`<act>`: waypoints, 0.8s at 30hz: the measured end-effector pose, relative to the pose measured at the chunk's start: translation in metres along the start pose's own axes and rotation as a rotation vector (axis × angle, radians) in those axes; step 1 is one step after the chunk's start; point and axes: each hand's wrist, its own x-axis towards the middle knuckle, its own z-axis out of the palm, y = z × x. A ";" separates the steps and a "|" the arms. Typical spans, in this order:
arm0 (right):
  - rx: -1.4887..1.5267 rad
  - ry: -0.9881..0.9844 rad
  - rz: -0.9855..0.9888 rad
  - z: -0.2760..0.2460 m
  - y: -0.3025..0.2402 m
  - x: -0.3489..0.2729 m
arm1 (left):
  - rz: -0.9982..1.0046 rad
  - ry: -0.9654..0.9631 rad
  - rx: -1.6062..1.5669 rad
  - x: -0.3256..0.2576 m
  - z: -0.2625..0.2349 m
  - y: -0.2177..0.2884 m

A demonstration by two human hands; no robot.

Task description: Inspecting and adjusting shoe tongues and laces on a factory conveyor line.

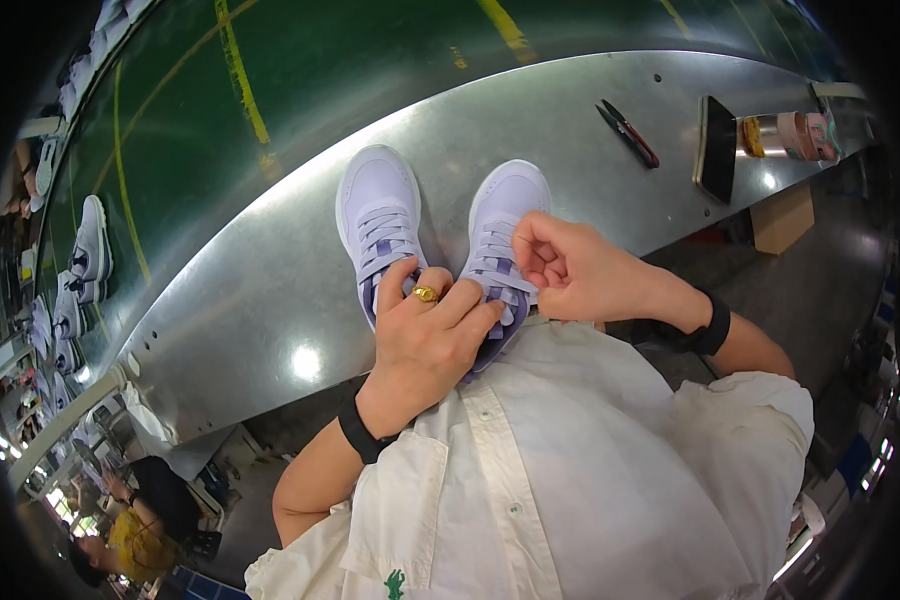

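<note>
Two lilac sneakers with white soles lie side by side, toes pointing away from me: the left sneaker [378, 190] and the right sneaker [510, 195]. My left hand [425, 330], wearing a gold ring, spans both shoe openings with bent fingers. Its thumb and forefinger grip the right sneaker near the tongue, while the outer fingers touch the left one. Beside the right sneaker's upper laces, my right hand [575, 268] is closed, fingers curled in. The right sneaker's shoelace [515, 283] runs to its thumb and fingertips; its end is hidden there.
On the metal bench [260, 290] lie thread snips [628, 133], a dark phone [715, 150] and a cup with a pinkish wrap [800, 136]. A green belt [170, 100] with yellow lines runs beyond, carrying several shoes [91, 240] at left. A person in yellow [140, 540] is at lower left.
</note>
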 end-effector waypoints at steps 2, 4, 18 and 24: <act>0.161 -0.055 0.066 -0.007 0.005 -0.001 | 0.016 -0.001 -0.002 0.002 0.002 0.001; 0.336 -0.116 0.143 -0.012 0.012 0.000 | 0.004 0.000 -0.011 0.003 0.005 0.001; 0.041 0.427 -0.151 0.028 0.064 -0.035 | -0.031 0.099 0.108 0.014 0.013 0.016; -0.324 0.610 -0.320 0.051 0.058 -0.018 | -0.203 0.088 -0.091 0.004 0.010 0.027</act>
